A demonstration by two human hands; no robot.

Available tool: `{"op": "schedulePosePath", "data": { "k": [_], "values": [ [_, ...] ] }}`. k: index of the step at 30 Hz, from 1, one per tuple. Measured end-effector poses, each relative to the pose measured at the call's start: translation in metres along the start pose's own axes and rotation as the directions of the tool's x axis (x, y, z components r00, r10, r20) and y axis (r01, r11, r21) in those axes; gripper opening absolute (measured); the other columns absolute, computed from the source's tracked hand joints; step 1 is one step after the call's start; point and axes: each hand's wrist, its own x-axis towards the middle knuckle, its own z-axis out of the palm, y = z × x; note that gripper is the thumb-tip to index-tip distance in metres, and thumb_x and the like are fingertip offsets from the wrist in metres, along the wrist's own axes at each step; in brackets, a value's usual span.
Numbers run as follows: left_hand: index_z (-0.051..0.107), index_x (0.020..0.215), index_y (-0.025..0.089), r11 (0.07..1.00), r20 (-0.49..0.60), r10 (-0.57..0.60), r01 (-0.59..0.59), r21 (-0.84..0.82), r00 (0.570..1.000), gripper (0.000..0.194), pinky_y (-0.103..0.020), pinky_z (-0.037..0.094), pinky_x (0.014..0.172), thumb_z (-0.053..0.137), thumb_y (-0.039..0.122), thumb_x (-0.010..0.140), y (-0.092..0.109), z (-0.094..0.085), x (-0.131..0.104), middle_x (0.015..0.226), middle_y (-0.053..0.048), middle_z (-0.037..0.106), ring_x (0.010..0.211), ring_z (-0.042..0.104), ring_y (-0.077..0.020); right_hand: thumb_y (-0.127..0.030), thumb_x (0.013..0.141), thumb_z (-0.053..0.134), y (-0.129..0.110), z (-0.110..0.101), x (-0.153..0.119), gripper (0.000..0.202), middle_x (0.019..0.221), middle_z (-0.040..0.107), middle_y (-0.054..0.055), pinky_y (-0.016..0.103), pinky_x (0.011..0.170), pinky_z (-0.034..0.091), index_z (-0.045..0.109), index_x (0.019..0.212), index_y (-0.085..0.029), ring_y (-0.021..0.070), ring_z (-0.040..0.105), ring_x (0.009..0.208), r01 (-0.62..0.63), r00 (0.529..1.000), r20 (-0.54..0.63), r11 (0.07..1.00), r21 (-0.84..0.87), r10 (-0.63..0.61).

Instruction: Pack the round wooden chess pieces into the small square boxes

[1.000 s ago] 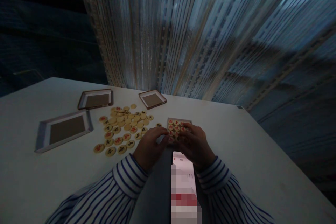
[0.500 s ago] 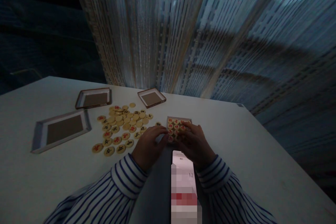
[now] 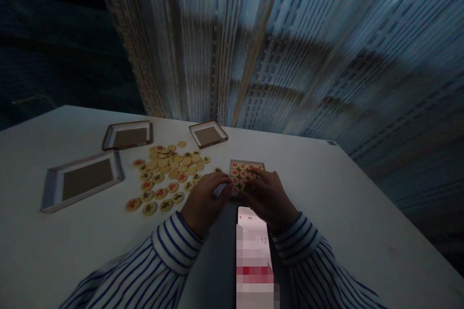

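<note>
A small square box holds rows of round pieces with red characters. My left hand touches the box's left side with its fingertips, the fingers bent. Over the box's right and near part lies my right hand, its fingers curled down onto the pieces; whether it pinches one is hidden. Left of my left hand, many loose round pieces are spread on the white table, some with red or black characters, others blank side up.
Three shallow trays stand on the table: one at the left, one at the back left and one at the back middle. A lit phone lies between my forearms. A string curtain hangs behind the table.
The view has shifted slightly. My right fingers have moved a little over the near part of the box; my left hand stays at its left side.
</note>
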Motion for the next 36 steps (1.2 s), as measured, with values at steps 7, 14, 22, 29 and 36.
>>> {"op": "schedulePosePath", "data": {
  "k": [7,14,22,29,36],
  "values": [
    [0.063,0.086,0.017,1.000,-0.001,0.011,-0.011,0.007,1.000,0.016,-0.035,0.052,0.078,0.050,0.025,0.082,0.001,-0.001,0.001,0.086,-0.007,0.069,0.085,0.063,-0.0187,-0.030,0.072,0.060,-0.002,-0.001,0.001,0.020,0.116,0.056,0.012,0.058,0.088,0.030,0.060,0.090,-0.022,0.0294,0.051,0.103,-0.027,0.999,0.047,1.000,0.011,0.026],
    [0.063,0.085,0.018,1.000,-0.004,0.013,-0.013,0.019,1.000,0.016,-0.035,0.052,0.077,0.050,0.026,0.082,0.002,-0.001,0.001,0.086,-0.007,0.070,0.085,0.064,-0.0188,-0.030,0.073,0.059,-0.002,-0.002,0.001,0.019,0.114,0.056,0.012,0.057,0.088,0.031,0.061,0.090,-0.021,0.0286,0.052,0.102,-0.023,0.999,0.045,1.000,0.012,0.023],
    [0.063,0.086,0.018,1.000,0.017,-0.006,0.006,0.008,1.000,0.015,-0.036,0.051,0.078,0.051,0.025,0.081,0.002,-0.002,0.001,0.087,-0.006,0.069,0.086,0.063,-0.0191,-0.030,0.072,0.060,-0.003,-0.002,0.000,0.025,0.114,0.057,0.013,0.057,0.086,0.032,0.059,0.095,-0.020,0.0301,0.052,0.103,-0.015,1.000,-0.022,1.000,0.028,0.015],
    [0.063,0.087,0.017,1.000,0.024,-0.019,0.019,0.010,1.000,0.016,-0.036,0.051,0.078,0.051,0.025,0.081,0.000,-0.001,0.000,0.087,-0.007,0.069,0.086,0.063,-0.0195,-0.020,0.078,0.049,-0.002,-0.007,0.005,0.011,0.095,0.064,0.009,0.044,0.082,0.042,0.057,0.085,-0.019,0.0223,0.058,0.092,-0.037,0.969,-0.237,0.988,0.150,0.072],
    [0.063,0.086,0.018,1.000,0.031,-0.003,0.003,0.019,1.000,0.014,-0.035,0.052,0.076,0.051,0.024,0.080,0.001,-0.001,-0.001,0.086,-0.006,0.069,0.084,0.063,-0.0187,-0.023,0.079,0.047,-0.001,-0.016,0.004,0.010,0.078,0.064,0.005,0.037,0.071,0.047,0.056,0.080,-0.020,0.0196,0.060,0.076,-0.146,0.896,-0.392,0.971,0.188,0.211]
  ]
}}
